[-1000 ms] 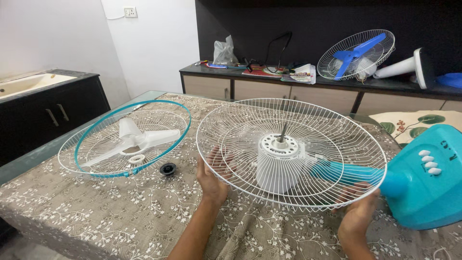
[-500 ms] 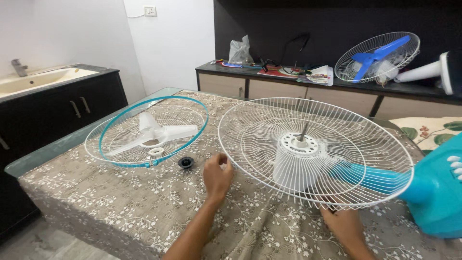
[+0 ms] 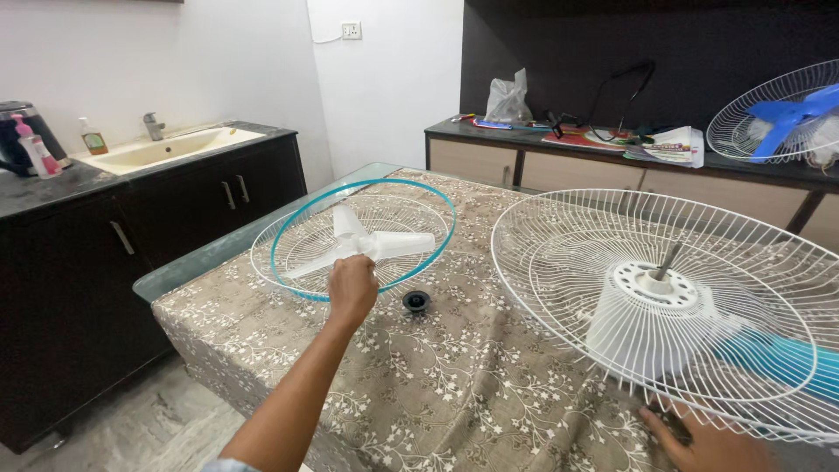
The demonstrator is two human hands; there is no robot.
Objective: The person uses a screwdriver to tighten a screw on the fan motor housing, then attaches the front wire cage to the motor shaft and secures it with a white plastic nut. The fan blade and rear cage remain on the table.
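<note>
Left hand (image 3: 351, 288) — off rear guard (image 3: 673, 306), at front guard (image 3: 354, 236)

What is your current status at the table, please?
Left hand at the near rim of the teal-ringed white wire fan guard, grip unclear. Right hand flat under the large white wire fan cage. Small black round cap nearby.

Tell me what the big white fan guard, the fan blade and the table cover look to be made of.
Fan guard: thin wire, glossy white, probably coated metal. Fan blade: milky, translucent, likely moulded plastic. Table cover: soft grey-brown cloth with a white floral print; it wrinkles and drapes over the edge.
</note>
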